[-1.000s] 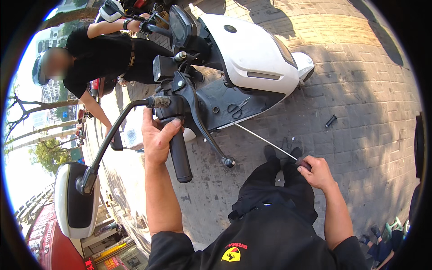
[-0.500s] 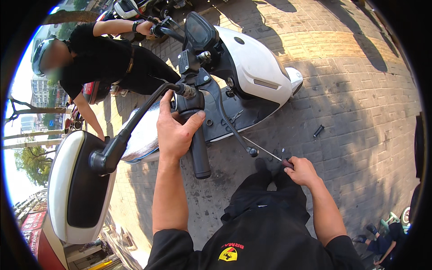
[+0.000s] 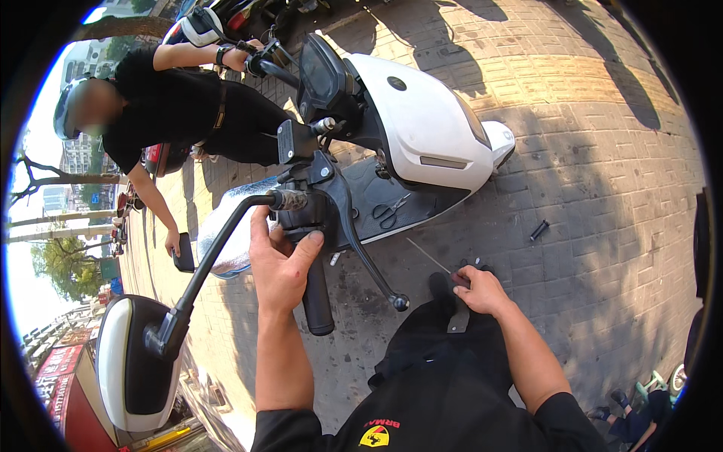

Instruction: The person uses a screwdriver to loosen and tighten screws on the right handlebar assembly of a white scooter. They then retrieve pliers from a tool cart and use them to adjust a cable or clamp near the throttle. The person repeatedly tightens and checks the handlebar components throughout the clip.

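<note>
Left fingers (image 3: 260, 228): I grip the black handlebar housing (image 3: 307, 211), thumb (image 3: 306, 248) above the rubber grip (image 3: 319, 305).
Right fingers (image 3: 465, 278): I hold a screwdriver (image 3: 431, 258), shaft slanting toward the footboard (image 3: 373, 184).
Footboard: scissors (image 3: 388, 215) lie flat.
Paving (image 3: 587, 271): black cylindrical part (image 3: 539, 230), apart from the white scooter (image 3: 418, 113).
Person across (image 3: 173, 105): one hand (image 3: 237, 59) on the far handlebar (image 3: 280, 73).

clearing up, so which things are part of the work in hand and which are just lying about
In use, it seems:
screwdriver-like tool, in the right hand
handlebar housing of the white scooter, left hand on it

Apparently just lying about:
scissors, on the footboard
black cylindrical piece, on the pavement
</note>
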Tool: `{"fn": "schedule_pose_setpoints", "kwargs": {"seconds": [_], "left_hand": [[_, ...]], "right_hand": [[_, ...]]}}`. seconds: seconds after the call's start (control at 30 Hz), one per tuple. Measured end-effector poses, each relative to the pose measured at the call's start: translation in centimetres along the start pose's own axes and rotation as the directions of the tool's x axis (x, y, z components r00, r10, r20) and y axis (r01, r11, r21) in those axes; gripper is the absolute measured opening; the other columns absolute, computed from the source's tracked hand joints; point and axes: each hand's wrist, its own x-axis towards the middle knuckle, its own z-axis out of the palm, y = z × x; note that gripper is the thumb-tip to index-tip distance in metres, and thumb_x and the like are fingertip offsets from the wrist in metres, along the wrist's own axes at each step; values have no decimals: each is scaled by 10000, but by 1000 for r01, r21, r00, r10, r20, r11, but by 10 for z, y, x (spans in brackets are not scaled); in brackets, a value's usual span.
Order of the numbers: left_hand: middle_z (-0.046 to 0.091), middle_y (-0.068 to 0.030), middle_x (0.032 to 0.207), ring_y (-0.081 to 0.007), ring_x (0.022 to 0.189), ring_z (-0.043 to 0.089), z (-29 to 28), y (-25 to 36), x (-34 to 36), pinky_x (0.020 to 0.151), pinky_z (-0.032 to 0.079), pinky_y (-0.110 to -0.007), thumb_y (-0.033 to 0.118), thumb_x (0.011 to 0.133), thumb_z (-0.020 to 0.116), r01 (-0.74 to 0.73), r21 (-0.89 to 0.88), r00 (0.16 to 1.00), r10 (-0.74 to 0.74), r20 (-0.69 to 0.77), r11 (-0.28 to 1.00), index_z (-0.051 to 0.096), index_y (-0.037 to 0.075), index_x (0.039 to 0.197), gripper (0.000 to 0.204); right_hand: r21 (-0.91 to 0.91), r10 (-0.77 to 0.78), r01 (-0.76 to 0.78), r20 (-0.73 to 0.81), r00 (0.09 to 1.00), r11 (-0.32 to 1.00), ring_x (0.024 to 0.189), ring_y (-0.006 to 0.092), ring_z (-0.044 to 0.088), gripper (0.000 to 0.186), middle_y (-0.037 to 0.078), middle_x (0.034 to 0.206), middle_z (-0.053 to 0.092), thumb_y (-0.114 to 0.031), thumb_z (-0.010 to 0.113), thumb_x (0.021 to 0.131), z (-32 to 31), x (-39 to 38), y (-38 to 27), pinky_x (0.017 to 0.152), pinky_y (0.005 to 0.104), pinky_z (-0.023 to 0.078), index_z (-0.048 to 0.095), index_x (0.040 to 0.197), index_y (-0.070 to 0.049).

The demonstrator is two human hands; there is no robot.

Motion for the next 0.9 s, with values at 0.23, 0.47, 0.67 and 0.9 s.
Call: {"fn": "schedule_pose_setpoints", "kwargs": {"seconds": [0.23, 0.47, 0.67, 0.9], "left_hand": [[653, -135, 1064, -160, 922, 649, 7, 9, -7, 762, 514, -252, 13, 799, 710, 36, 104, 997, -28, -73, 994, 285, -33, 1485, 808], [600, -165, 1168, -217, 1059, 629, 10, 13, -9, 954, 487, -317, -3, 740, 692, 90, 122, 987, -72, -144, 988, 249, -67, 1503, 885], [600, -172, 1195, -243, 1094, 630, 12, 14, -13, 988, 477, -344, -25, 733, 676, 91, 106, 982, -72, -173, 990, 249, -70, 1508, 887], [604, -166, 1217, -251, 1138, 617, 12, 12, -15, 1024, 458, -353, 13, 786, 734, 54, 72, 986, -42, -159, 996, 230, -70, 1523, 896]], "right_hand": [[-32, -36, 40, 106, 994, 999, 1124, 357, 640, 423, 184, 1157, 698, -230, 673, 871, -19, 66, 0, 960, 417, 495, 612, 1229, -14], [-30, -87, 93, 156, 984, 995, 1104, 361, 649, 423, 186, 1152, 699, -226, 680, 865, -25, 117, -7, 957, 418, 498, 612, 1221, -10], [-1, -99, 100, 123, 987, 995, 1031, 314, 684, 421, 170, 1121, 707, -188, 714, 840, -11, 146, 2, 908, 375, 517, 611, 1213, -19], [36, -104, 101, 116, 988, 994, 1041, 300, 685, 423, 162, 1134, 704, -199, 711, 849, 0, 158, 9, 915, 369, 514, 609, 1219, -20]]}}
